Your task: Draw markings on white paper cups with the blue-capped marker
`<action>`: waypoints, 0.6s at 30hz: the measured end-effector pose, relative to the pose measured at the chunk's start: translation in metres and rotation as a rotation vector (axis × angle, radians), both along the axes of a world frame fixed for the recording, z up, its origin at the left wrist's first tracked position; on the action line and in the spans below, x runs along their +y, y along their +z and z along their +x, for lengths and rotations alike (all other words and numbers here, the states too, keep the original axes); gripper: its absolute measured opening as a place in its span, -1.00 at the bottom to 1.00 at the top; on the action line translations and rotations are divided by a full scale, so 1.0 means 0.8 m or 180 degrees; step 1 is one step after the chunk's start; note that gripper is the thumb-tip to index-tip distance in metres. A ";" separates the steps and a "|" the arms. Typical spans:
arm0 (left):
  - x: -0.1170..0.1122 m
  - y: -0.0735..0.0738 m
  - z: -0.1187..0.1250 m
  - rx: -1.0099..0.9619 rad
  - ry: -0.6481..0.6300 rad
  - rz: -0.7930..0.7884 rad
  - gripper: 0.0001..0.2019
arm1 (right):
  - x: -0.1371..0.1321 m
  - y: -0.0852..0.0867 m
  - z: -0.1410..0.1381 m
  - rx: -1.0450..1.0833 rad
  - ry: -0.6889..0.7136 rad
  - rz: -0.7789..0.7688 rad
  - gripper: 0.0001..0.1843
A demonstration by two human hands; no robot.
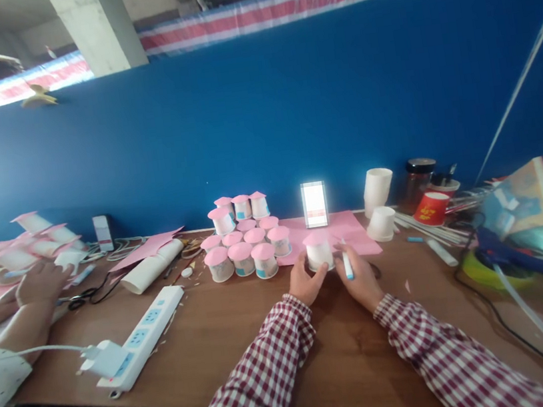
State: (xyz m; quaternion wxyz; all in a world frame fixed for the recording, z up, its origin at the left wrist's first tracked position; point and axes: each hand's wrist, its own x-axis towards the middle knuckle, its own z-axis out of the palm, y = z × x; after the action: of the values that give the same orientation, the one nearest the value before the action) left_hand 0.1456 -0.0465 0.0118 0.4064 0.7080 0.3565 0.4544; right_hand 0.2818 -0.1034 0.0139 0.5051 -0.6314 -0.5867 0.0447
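My left hand point(307, 280) is closed around the left side of an upside-down white paper cup point(319, 257) with a pink paper top. In my right hand point(359, 279) is a white marker point(347, 263) with a blue end, pointing down toward me, close to the cup's right side. Whether the right fingers also touch the cup cannot be made out. Just left of my hands stand several similar paper cups point(243, 260) with pink cone tops and drawn patterns, some stacked behind. Pink paper point(359, 231) lies flat behind my hands.
A bright blurred upright rectangle point(315, 205) stands behind the cup. Plain paper cups point(381, 223), a red cup point(431, 208) and a cluttered plastic bag point(540, 213) are right. Left are a power strip point(144, 339), scissors point(83, 299) and another person's hand point(43, 281) by pink-topped cups.
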 end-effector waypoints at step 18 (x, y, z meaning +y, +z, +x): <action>0.000 0.002 0.001 -0.0202 -0.0142 -0.0395 -0.56 | 0.000 -0.002 -0.001 0.0188 -0.0005 -0.0171 -0.65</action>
State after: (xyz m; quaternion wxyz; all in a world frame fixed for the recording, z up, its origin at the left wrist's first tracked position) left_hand 0.1465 -0.0465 0.0138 0.4707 0.6744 0.3549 0.4446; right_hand 0.2813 -0.1035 0.0121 0.5052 -0.6435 -0.5696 0.0787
